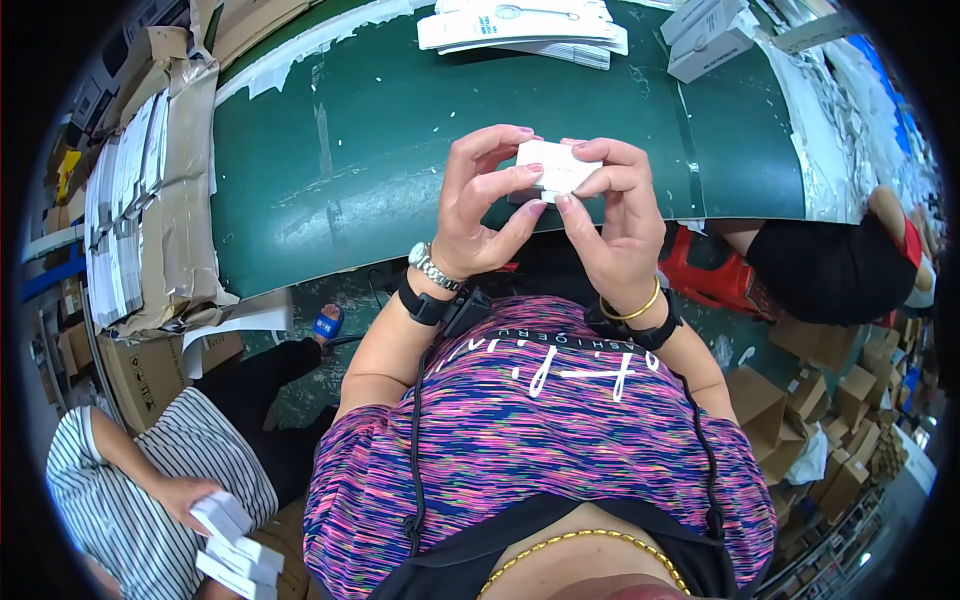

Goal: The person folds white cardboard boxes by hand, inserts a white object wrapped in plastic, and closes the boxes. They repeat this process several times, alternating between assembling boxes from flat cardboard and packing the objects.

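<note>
A small white box (566, 166) is held between my two hands, just over the front edge of the green table (400, 150). My left hand (490, 195), with a watch at the wrist, grips its left side between fingers and thumb. On its right end, the fingers and thumb of my right hand (618, 210) pinch it near a small flap at the lower edge. The face toward me carries faint print. Part of the box's underside is hidden by my fingers.
Flat printed cartons (520, 25) lie stacked at the table's far side, with white boxes (708, 38) to their right. Flattened white cartons (130, 200) fill a cardboard box at left. A person in stripes (190, 450) holds white boxes; another person in black (830, 265) sits at right.
</note>
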Motion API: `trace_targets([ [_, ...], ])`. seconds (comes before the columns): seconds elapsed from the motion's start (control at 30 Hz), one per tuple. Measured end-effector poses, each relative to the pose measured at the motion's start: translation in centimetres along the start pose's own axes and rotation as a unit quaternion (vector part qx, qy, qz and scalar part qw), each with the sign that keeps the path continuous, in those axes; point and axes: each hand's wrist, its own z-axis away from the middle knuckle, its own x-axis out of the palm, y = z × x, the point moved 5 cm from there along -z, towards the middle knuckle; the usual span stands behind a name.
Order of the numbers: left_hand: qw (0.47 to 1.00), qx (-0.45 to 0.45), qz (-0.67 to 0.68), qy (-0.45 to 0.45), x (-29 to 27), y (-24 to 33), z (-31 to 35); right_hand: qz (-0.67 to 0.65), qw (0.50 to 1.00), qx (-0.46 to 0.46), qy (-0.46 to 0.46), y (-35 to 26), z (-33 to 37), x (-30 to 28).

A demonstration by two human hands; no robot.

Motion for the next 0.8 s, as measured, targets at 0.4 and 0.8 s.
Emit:
trace_targets([
  [0.4,0.998,-0.021,-0.066,0.007,1.0,-0.5,-0.8,0.197,0.974,-0.098,0.045,-0.6,-0.6,-0.3],
  [0.8,0.832,-0.262,-0.479,0.103,-9.7,-2.0,-0.1,0.075,0.982,0.111,0.13,3.9,-4.4,-7.9],
])
